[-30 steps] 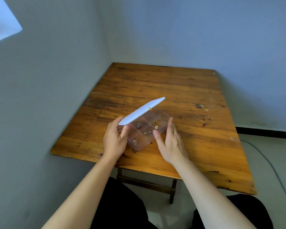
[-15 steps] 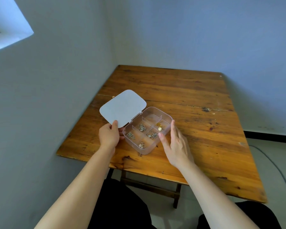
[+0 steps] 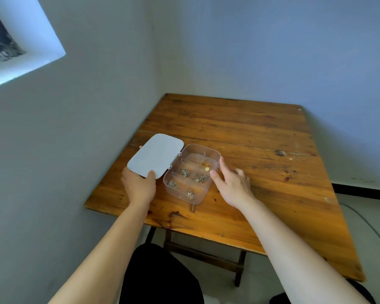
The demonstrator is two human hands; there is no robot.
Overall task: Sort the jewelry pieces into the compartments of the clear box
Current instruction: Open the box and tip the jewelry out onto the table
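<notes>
- left hand [image 3: 138,187] reaching forward from a bare arm, thumb on top of the near corner of the lid [image 3: 155,155], fingers tucked under it, gripping that corner.
- lid swung wide open to the left of the clear box [image 3: 191,173], joined to it by a hinge along the box's left side, lying almost flat, white and plain.
- right hand [image 3: 233,184] loose and open, holding nothing, fingers spread, thumb tip touching the right wall of the box, other fingers resting just beside it on the wood.
- both arms bare, coming up from the bottom of the view, one on each side of the box.
- clear box sitting on the worktop [image 3: 261,150] near its left front part, split into six small parts in two rows.
- jewelry pieces [image 3: 184,171] lying in five of the parts: small silver-looking bits in four, gold bits [image 3: 205,165] in one on the right row; too tiny to tell what each one is.
- one part at the far left of the box looking bare.
- worktop made of brown wood boards with dark marks and a line running across, pushed into a corner.
- grey-blue walls [image 3: 250,51] behind and to the left, a bright window edge [image 3: 24,51] up at the top left.
- pale floor, a thin cable [image 3: 369,224] and a dark strip along the bottom of the wall on the right.
- dark clothes [image 3: 160,275] over the legs at the bottom.
</notes>
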